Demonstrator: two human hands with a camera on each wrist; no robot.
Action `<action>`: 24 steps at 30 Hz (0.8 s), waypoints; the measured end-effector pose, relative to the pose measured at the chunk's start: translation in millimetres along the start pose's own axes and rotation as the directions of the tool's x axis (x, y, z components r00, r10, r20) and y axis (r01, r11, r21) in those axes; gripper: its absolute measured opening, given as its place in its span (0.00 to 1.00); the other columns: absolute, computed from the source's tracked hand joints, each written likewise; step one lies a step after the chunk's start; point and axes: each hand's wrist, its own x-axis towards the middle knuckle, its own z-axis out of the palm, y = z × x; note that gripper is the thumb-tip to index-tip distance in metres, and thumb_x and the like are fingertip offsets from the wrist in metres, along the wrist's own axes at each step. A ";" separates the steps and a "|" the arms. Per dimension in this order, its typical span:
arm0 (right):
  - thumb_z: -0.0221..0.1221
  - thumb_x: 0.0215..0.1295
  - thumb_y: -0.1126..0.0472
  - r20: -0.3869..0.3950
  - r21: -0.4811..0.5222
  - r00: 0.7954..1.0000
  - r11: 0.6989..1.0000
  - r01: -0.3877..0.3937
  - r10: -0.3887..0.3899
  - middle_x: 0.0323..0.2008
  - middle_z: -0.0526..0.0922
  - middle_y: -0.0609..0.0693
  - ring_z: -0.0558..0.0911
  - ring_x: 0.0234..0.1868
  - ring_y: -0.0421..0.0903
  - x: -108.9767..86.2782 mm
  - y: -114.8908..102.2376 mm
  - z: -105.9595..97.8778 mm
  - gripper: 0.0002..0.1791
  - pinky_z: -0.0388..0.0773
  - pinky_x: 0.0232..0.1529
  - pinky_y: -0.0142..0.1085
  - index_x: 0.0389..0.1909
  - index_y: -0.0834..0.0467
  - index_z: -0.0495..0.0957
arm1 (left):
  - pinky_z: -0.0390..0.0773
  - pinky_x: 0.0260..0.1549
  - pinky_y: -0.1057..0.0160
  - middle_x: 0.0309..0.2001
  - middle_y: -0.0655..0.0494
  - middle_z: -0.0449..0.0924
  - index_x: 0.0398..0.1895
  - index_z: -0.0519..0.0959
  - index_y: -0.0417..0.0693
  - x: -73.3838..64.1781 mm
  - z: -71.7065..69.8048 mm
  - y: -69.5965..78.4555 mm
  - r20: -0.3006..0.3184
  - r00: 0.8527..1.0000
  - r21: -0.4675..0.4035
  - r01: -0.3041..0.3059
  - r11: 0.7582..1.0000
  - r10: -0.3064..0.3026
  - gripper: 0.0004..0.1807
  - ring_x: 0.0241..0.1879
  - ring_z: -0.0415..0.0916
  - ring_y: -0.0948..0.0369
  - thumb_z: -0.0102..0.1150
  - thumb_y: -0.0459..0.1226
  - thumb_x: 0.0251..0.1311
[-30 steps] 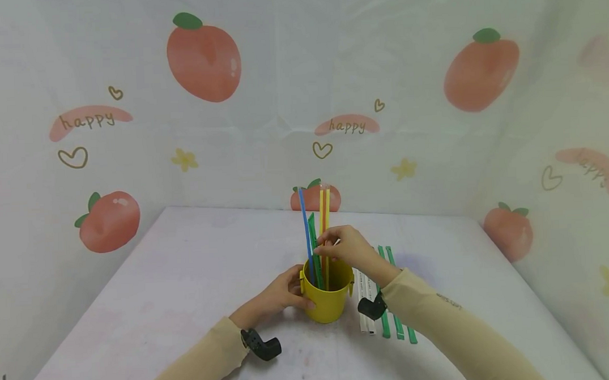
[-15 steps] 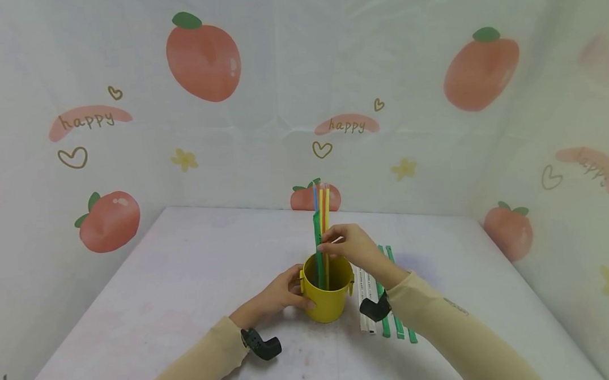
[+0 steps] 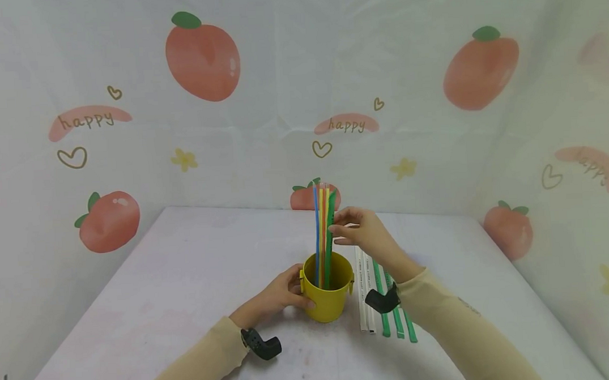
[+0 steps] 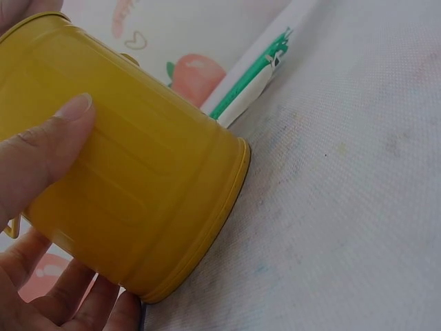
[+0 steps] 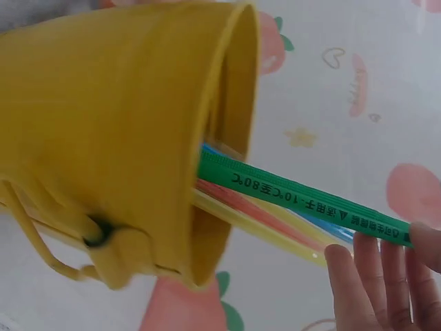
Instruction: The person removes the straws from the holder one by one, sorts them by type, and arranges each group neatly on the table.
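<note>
A small yellow bucket (image 3: 326,307) stands upright on the table. My left hand (image 3: 280,292) grips its left side; in the left wrist view the thumb (image 4: 52,148) lies across the wall. Above the rim, my right hand (image 3: 365,235) pinches a green wrapped straw (image 5: 289,196) near its upper end, between thumb and fingers. Its lower end is inside the bucket, hidden by the wall in the right wrist view. Close beside it stand a blue straw (image 3: 316,218) and yellow and red straws, all rising well above the rim.
Right of the bucket, white wrapped straws (image 3: 362,301) and several green wrapped straws (image 3: 398,322) lie side by side on the table (image 3: 185,263), partly under my right forearm. A printed white curtain (image 3: 261,124) hangs behind the table.
My right hand has moved up and to the right. The green wrapped straw has shifted from the left of the yellow straws to their right. The blue straw now leans closer to the others.
</note>
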 end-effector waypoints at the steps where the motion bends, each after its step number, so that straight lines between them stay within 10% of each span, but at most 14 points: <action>1: 0.61 0.59 0.64 -0.009 0.011 1.000 1.000 0.008 -0.007 0.41 0.77 0.59 0.81 0.42 0.51 -0.1 -1.9 -1.9 0.14 0.81 0.41 0.40 0.43 0.67 0.73 | 0.62 0.62 0.53 0.60 0.54 0.68 0.63 0.62 0.50 0.1 -0.1 -0.2 0.000 1.000 0.002 -0.001 1.000 0.001 0.38 0.62 0.63 0.54 0.69 0.34 0.48; 24: 0.60 0.59 0.67 -0.257 0.255 0.941 0.924 0.285 -0.219 0.35 0.78 0.49 0.82 0.35 0.44 -9.9 -35.8 -72.4 0.10 0.81 0.36 0.40 0.42 0.56 0.75 | 0.65 0.60 0.56 0.61 0.50 0.67 0.63 0.61 0.47 -1.4 0.0 2.3 0.015 1.000 0.001 -0.014 1.000 0.014 0.39 0.60 0.65 0.53 0.69 0.35 0.47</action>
